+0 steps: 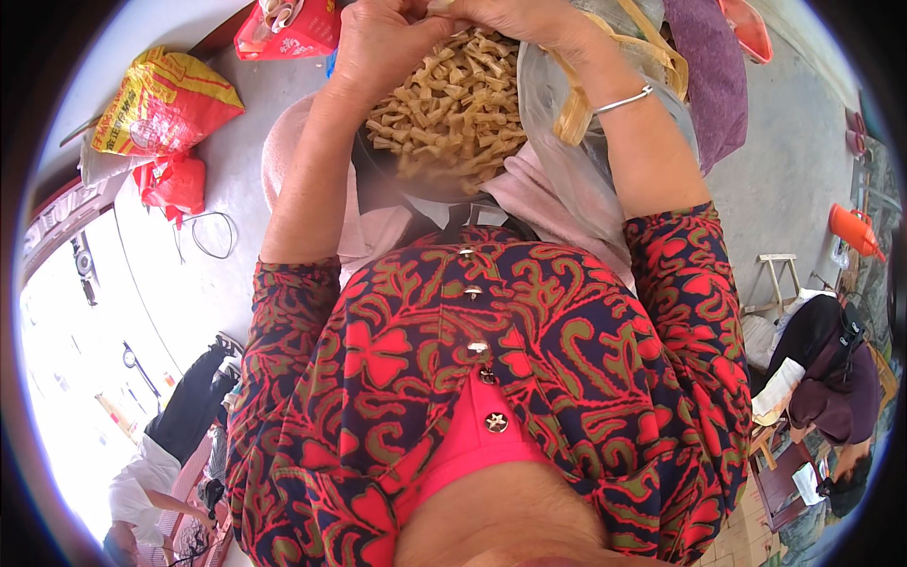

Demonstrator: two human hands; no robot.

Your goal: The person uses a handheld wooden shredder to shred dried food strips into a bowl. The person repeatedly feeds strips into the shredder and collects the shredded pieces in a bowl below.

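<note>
Both my hands meet at the top edge of the view, over a dark container heaped with small tan knotted pieces [453,106]. The fingers of my left hand [393,35] and my right hand [521,21] come together there, partly cut off by the frame, so what they pinch is hard to make out. Long flat tan strips [574,117] hang by my right wrist, which wears a silver bangle [623,99]. A clear plastic bag [567,163] lies under that forearm. Pink cloth [538,188] is spread beneath the container.
A red and yellow sack [166,103], a red plastic bag [173,184] and a red box [290,28] stand to the left. Purple cloth [708,78] hangs at the right. An orange watering can [854,230] is farther right. One person [156,461] is at lower left, another [832,397] at lower right.
</note>
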